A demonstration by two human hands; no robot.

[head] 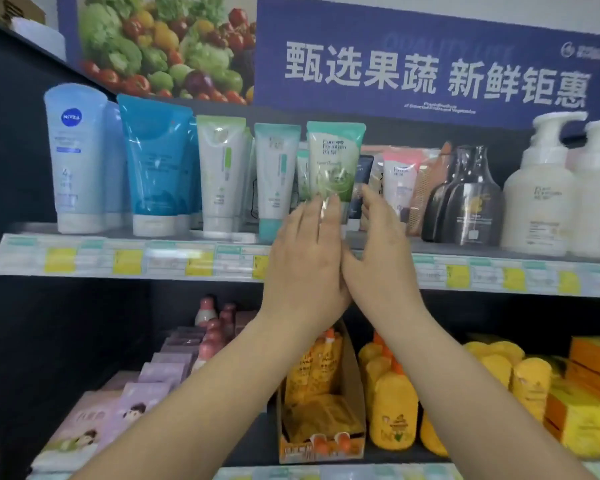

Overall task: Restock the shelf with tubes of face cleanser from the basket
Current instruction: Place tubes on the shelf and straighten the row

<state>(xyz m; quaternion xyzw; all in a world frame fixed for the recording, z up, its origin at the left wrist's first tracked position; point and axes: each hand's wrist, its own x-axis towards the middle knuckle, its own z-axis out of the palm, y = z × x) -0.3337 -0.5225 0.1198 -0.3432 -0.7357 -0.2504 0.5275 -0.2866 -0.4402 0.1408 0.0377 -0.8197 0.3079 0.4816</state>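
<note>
Green tube (pixel 333 161) stands on the shelf (pixel 136 261); our left hand (pixel 305 258) and right hand (pixel 378 251), fingers straight, touch it at 6 o'clock.

A wide blue banner (pixel 433 60) above the shelf is showing large white characters — 甄选果蔬 新鲜钜惠 — with small English lines beneath too blurred to read. The tall pale-blue tube (pixel 75 157) at far left is carrying the round NIVEA logo. The green-topped cream tube (pixel 333 161) is reading "Pure Fountain". The yellow-and-white shelf price tags (pixel 125 259) are staying illegible.
</note>
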